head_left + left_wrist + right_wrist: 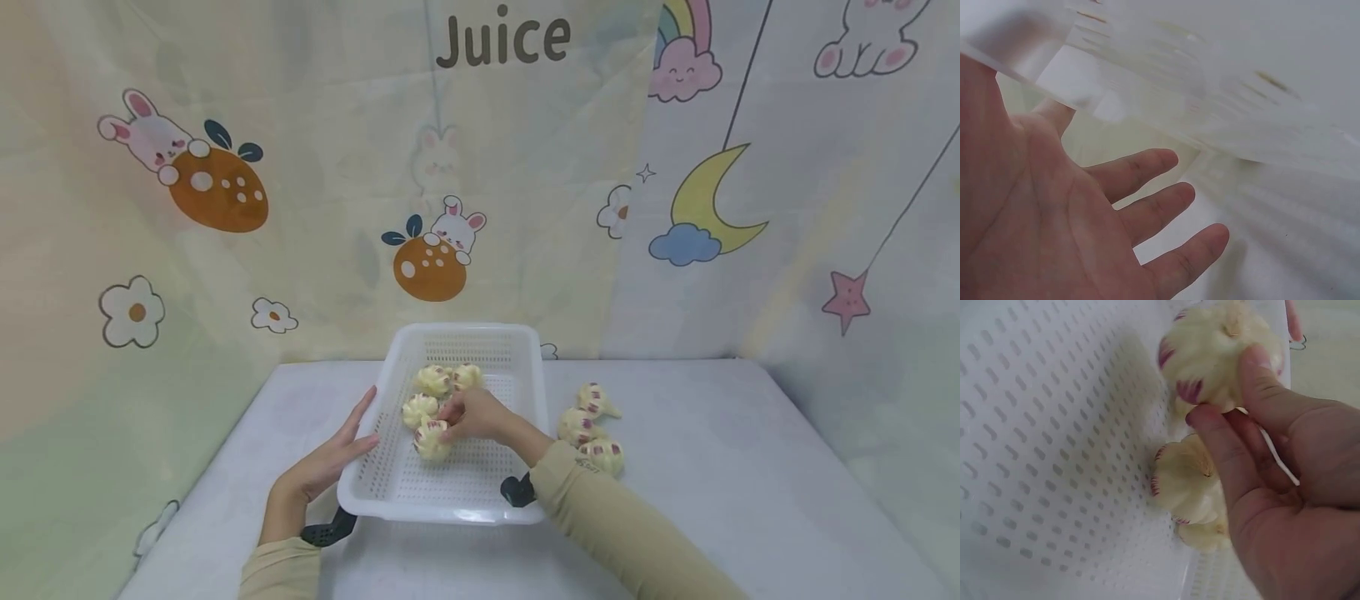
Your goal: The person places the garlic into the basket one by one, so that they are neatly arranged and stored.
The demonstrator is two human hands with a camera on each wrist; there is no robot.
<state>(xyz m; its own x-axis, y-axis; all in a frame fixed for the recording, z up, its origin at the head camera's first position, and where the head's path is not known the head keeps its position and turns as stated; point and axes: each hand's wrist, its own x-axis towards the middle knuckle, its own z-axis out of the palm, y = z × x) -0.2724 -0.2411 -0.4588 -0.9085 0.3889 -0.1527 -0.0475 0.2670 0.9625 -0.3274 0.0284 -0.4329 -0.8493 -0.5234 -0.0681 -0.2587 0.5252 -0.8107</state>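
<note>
My right hand (480, 414) reaches into a white perforated plastic basket (442, 510) and pinches a garlic bulb (431, 443) between thumb and fingers. In the right wrist view that bulb (1222, 353) shows purple streaks on pale skin, with more garlic (1188, 478) just beneath. Three other bulbs (420, 410) lie in the left and middle part of the basket. Outside the basket's left wall is my left hand (330, 458), its fingers spread and extended, fingertips right at the rim. The left wrist view shows its open palm (1054, 194) under the basket's edge.
Three more garlic bulbs (577, 427) sit in a cluster on the white table (697, 475), right of the basket and beyond the right forearm (600, 508). Behind the table hangs a printed curtain (525, 208). Dark wrist-camera mounts (330, 530) show at both wrists.
</note>
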